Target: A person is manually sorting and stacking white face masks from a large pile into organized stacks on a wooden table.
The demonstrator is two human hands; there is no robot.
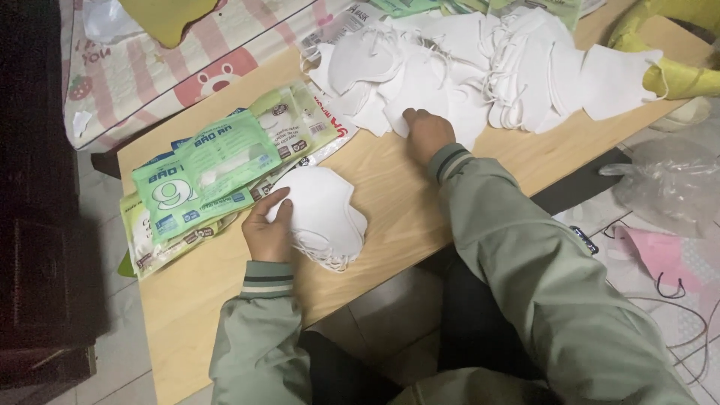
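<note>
1. The left hand (pixel 266 232) lies flat on a small stack of white masks (pixel 322 214) at the near desk (pixel 390 202) edge, its grip open, fingers spread.
2. The right hand (pixel 426 133) reaches ahead, its grip narrowed on the edge of the big mask pile (pixel 480 67), which spreads left to right beyond it.
3. Green packets (pixel 210 184) lie left of the stack.

Bare counter (pixel 397 187) runs as an open lane btwn the small mask stack (pixel 322 214) and the big mask pile (pixel 480 67); a hand can pass there. Near-left corner of counter also free. Left side blocked by green packets (pixel 210 180), touching the stack. Far edge fully covered by pile, w/ loose ear loops. Right hand (pixel 426 133) sits at pile's near edge; left hand (pixel 266 232) is on the stack.
</note>
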